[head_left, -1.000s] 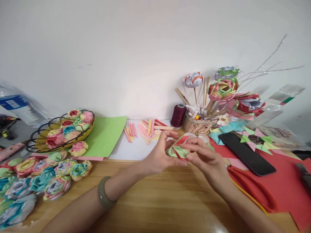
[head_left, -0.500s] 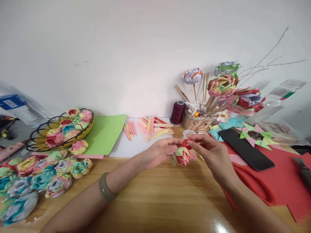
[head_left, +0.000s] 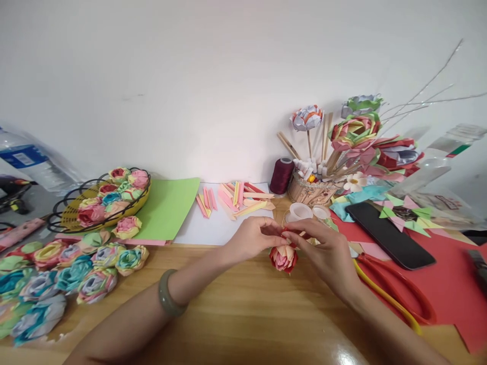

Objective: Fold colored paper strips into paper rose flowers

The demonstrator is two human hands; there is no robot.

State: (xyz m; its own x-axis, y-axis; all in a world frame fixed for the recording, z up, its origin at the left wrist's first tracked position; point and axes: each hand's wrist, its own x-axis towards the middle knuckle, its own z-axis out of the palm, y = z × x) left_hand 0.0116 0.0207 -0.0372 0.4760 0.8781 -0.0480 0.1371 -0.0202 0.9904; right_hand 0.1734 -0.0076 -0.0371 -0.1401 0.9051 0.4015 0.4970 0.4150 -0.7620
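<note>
A pink and red paper flower (head_left: 283, 258) hangs just below my fingers, above the wooden table (head_left: 236, 309). My left hand (head_left: 255, 237) pinches at its upper side, thumb and fingers pressed together. From the other side my right hand (head_left: 323, 251) pinches the same spot, where a bit of red shows between the fingertips. The fingers hide most of what joins there. Just behind my hands stand small clear plastic cups (head_left: 300, 211). Folded paper strips (head_left: 236, 195) in pink, yellow and red lie on a white sheet (head_left: 198, 230) beyond my left hand.
On the left are a yellow basket (head_left: 68, 214) of paper flowers and more flowers (head_left: 76, 274) on the table. At right lie scissors (head_left: 399, 284), a black phone (head_left: 391, 235) and red paper (head_left: 452, 289). A thread spool (head_left: 281, 176) stands near a flower holder (head_left: 312, 191) by the wall.
My hands have drawn closer together over the flower. The flower has turned, its green part now out of sight. The view has shifted slightly, showing more of the scissors and cups.
</note>
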